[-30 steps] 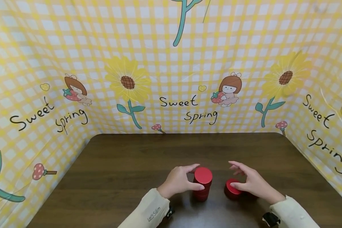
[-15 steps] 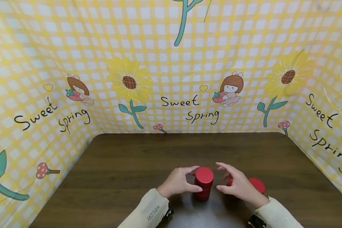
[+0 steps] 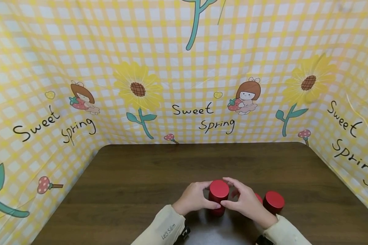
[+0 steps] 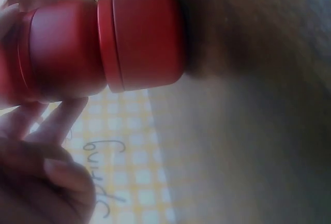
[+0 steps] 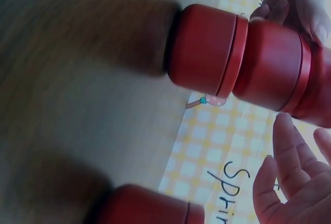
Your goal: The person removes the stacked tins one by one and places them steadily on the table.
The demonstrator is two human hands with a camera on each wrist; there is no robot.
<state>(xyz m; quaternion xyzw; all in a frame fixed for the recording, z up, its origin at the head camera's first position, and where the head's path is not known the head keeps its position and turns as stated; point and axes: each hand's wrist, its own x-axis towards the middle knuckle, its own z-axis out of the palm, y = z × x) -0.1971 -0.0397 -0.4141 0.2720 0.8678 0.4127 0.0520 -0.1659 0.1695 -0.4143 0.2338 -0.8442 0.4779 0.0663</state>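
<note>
In the head view a stack of red lidded tins (image 3: 219, 190) stands between the two hands near the table's front. My left hand (image 3: 193, 198) holds the stack from the left, thumb at its front and fingers at its back. On the other side my right hand (image 3: 246, 204) is spread, thumb at the tin's front edge and fingertips reaching behind. Its fingers (image 5: 283, 136) look mostly straight in the right wrist view, one tip at the stack. Two tiers of tins (image 4: 142, 38), plus part of a third above, show in the left wrist view.
To the right stands another red tin (image 3: 274, 202), and beside it a further one (image 3: 258, 197) lies mostly hidden behind my right hand. The dark wooden table (image 3: 159, 166) is enclosed by a yellow checked cloth (image 3: 184, 75) at the back and sides.
My right hand has moved left, away from the tin on the right, and now reaches the stack. My left hand has stayed at the stack, which has not visibly moved.
</note>
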